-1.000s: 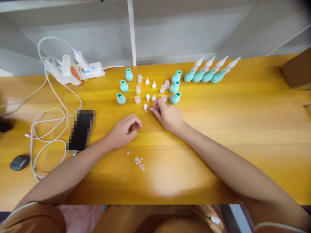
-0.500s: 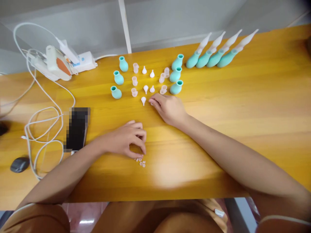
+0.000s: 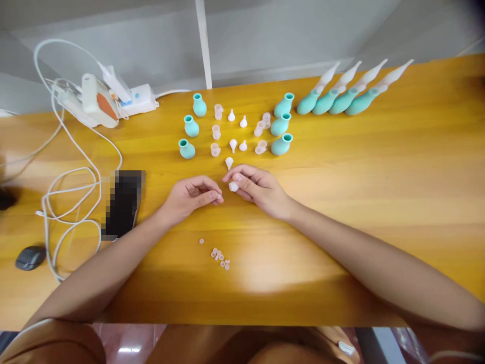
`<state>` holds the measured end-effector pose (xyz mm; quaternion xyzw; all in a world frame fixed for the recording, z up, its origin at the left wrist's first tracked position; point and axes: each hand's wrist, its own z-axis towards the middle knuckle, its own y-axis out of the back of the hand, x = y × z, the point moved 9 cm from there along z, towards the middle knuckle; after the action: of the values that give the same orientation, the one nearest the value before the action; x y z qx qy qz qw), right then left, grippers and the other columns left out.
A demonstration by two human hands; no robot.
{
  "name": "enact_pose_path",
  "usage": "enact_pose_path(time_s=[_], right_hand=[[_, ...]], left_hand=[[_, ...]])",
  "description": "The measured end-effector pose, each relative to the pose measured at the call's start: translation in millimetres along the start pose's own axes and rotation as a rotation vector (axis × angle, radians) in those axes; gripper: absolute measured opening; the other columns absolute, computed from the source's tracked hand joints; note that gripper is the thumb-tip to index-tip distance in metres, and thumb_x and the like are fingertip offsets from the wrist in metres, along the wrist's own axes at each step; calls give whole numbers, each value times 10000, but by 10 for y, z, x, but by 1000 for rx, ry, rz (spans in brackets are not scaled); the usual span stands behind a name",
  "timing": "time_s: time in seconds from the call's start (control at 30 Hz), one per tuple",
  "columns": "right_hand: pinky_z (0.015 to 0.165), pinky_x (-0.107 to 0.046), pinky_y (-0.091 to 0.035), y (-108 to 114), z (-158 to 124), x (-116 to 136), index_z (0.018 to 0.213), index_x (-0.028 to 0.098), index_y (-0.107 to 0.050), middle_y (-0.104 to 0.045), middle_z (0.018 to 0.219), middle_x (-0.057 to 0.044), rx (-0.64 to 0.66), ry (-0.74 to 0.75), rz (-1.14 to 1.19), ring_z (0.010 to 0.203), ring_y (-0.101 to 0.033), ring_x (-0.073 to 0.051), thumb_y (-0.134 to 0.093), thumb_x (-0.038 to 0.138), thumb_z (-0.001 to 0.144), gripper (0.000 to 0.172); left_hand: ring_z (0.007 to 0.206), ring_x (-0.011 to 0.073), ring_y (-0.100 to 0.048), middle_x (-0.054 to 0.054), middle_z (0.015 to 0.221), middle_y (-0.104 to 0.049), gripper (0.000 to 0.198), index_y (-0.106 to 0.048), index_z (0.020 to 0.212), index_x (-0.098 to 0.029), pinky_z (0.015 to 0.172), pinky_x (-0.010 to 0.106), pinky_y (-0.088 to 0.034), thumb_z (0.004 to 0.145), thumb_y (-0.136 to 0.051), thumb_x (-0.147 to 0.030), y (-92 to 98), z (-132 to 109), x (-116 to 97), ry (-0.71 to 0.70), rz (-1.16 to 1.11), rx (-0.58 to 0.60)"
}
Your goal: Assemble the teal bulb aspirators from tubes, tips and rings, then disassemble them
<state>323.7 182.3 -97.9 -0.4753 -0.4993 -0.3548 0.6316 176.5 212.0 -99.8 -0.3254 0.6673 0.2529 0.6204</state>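
My left hand [image 3: 194, 198] pinches a tiny whitish piece [image 3: 220, 196] between thumb and fingertips; it looks like one of the small round translucent caps [image 3: 222, 257] scattered on the table below. Opposite it, my right hand [image 3: 263, 189] grips a small white funnel-shaped piece [image 3: 233, 186], its wide end towards my left hand. The two hands are close but apart. Just beyond the fingers lies another white funnel-shaped piece [image 3: 229, 162], with several more behind it. Translucent small cups with side spouts [image 3: 215, 132] stand to both sides of these.
Teal rubber bulbs [image 3: 191, 126] stand open-mouthed in two columns. At the back right, several teal bulbs with long translucent tips [image 3: 361, 102] lie in a row. On the left are a phone [image 3: 123, 207], white cables [image 3: 93, 172], a power strip [image 3: 142, 99] and a black mouse [image 3: 31, 257].
My left hand has moved up from the small caps with a tiny piece in its fingertips. My right hand has drawn back towards me and turned, showing the white funnel-shaped piece. The view has shifted slightly.
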Motion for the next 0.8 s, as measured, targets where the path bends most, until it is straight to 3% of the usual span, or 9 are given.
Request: enact_pose_path(time_s=[0.13,0.27,0.8], right_hand=[[505,-219,-273,-72,-25,17,1116,196,-667,-490,757,70,34,-27,111,562,-343,-66,-728,525,1048,342],[497,-219,-276,-98,-36,32,1116,200,-661,-505,758,66,95,-13,148,552,-354,-68,-730,490,1054,305],[520,-194,-374,-115,-40,35,1127,184,-701,-630,881,6,182,-5,124,687,-553,-88,-711,392,1069,215]], left_hand=[[815,153,-766,71,917,-832,269,-784,969,-166,771,252,-617,890,-919,-385,13,-6,39,24,-73,-1],[854,145,-762,51,940,-821,239,-769,965,-180,804,250,-611,861,-944,-306,-26,-3,-38,-38,-75,35],[795,135,-654,27,868,-719,233,-763,911,-180,748,260,-555,885,-910,-358,-85,14,-120,-129,56,27]])
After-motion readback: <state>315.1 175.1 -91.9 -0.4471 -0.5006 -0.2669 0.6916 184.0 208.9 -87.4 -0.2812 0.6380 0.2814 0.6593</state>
